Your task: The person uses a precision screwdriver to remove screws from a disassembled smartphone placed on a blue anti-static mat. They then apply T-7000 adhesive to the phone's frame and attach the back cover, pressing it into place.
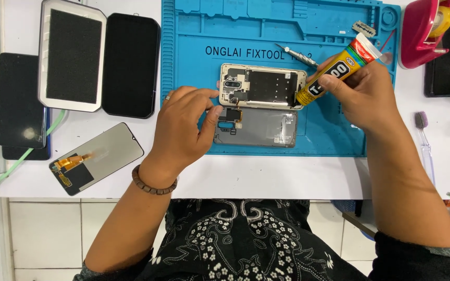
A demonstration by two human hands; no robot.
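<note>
Gluing step, by the look of it; right hand [358,96] pinches the glue tube [339,70], nozzle at the phone frame [261,86] mid-frame; left hand [183,125], fingers curled, steadies its left end; next calls for an even bead.

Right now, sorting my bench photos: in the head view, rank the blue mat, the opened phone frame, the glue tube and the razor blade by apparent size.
1. blue mat
2. opened phone frame
3. glue tube, partly hidden by the right hand
4. razor blade
</note>
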